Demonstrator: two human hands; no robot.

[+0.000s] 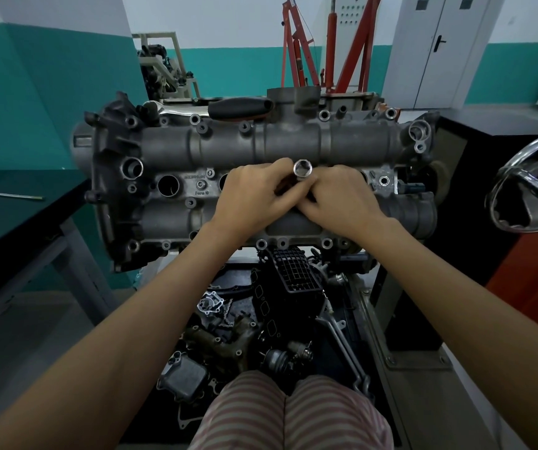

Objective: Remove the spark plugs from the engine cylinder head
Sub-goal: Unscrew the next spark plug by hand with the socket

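Both hands meet at the middle of the grey cast-metal cylinder head [228, 147]. The left hand [251, 198] and the right hand [342, 198] pinch a shiny steel tube socket [303, 168] with curled fingers; its open end faces up. No spark plug shows; probably one sits deep in the well under the hands. Left of the hands, a round empty well [168, 185] opens. The socket looks stiff, smooth and slippery, so hold its upper end firmly.
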